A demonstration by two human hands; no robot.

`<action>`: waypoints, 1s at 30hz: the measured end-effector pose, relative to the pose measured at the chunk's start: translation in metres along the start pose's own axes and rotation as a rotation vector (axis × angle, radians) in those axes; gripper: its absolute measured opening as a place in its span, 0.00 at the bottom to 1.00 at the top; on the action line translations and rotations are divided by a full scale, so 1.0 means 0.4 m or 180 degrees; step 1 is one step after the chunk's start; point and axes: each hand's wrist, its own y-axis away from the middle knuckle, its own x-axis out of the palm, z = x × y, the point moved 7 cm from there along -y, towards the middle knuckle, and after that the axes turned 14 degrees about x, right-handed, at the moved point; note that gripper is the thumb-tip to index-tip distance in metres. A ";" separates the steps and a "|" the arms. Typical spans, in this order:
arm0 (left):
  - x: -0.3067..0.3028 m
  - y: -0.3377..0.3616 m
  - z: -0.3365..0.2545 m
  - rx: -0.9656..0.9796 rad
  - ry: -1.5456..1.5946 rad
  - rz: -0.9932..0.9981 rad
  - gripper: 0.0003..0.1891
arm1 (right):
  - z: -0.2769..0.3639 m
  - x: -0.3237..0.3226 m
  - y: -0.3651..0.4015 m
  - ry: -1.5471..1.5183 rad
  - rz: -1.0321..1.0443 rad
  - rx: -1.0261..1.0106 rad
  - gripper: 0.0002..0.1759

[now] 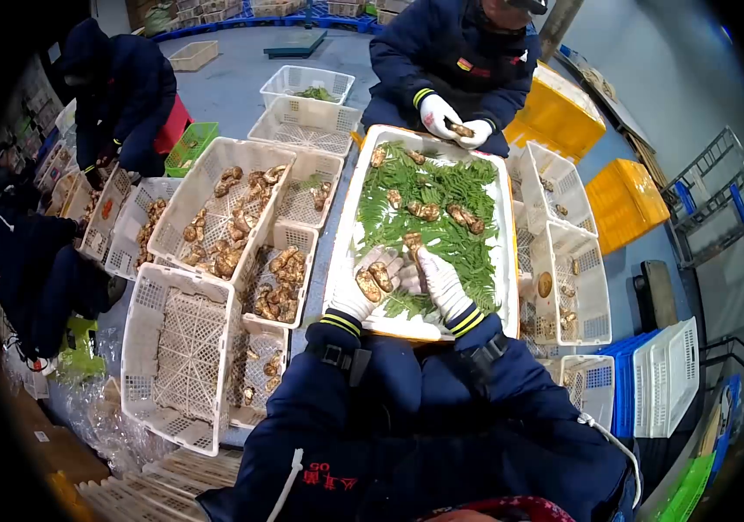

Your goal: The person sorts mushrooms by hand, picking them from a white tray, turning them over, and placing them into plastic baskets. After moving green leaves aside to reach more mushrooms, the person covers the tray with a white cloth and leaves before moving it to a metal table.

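Note:
My left hand, in a white glove, is turned palm up with two brown mushrooms lying in it. Close beside it, my gloved right hand grips another mushroom by its lower end, cap away from me. Both hands are over the near part of a white tray lined with green fern leaves. Several mushrooms lie on the ferns toward the far half. Across the tray, a co-worker's gloved hands hold a mushroom.
Left of the tray stand white crates, including a large crate of mushrooms and a bare-bottomed crate. More crates and yellow boxes stand at the right. Other people crouch at the far left.

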 end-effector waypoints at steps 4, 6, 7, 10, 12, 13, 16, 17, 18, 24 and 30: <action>0.047 0.023 -0.004 -0.0145 0.0253 -0.0120 0.43 | 0.068 0.011 0.005 0.2482 -0.1587 -0.2036 0.31; 0.031 0.017 -0.006 -0.0158 -0.0038 -0.0055 0.44 | 0.060 0.050 -0.001 0.2883 -0.1434 -0.2237 0.30; 0.030 0.012 -0.002 -0.0228 0.0134 0.0019 0.44 | 0.054 0.074 0.003 0.3138 -0.1386 -0.2517 0.31; 0.006 0.018 -0.012 -0.0104 0.0081 -0.0259 0.45 | 0.039 0.091 0.022 0.2545 -0.1081 -0.2519 0.27; 0.031 0.027 -0.012 -0.0106 0.0178 -0.0183 0.45 | 0.048 0.080 0.033 0.2351 -0.1088 -0.2395 0.24; 0.044 0.028 -0.009 -0.0113 0.0228 -0.0143 0.45 | 0.051 0.077 0.044 0.2200 -0.1043 -0.2469 0.24; 0.055 0.031 -0.011 -0.0128 0.0532 -0.0197 0.46 | 0.046 0.052 0.054 0.1723 -0.1029 -0.2289 0.21; 0.056 0.032 -0.013 -0.0099 0.0497 -0.0170 0.45 | 0.044 0.052 0.053 0.1805 -0.1072 -0.2278 0.20; 0.054 0.032 -0.015 -0.0070 0.0462 -0.0141 0.45 | 0.044 0.054 0.054 0.1886 -0.1115 -0.2269 0.19; -0.004 0.006 -0.020 0.0068 0.0322 -0.0201 0.43 | 0.021 0.079 0.057 0.2346 -0.1209 -0.2339 0.18; 0.032 0.019 -0.017 -0.0065 0.0485 -0.0081 0.42 | 0.016 0.076 0.050 0.2556 -0.1246 -0.2464 0.20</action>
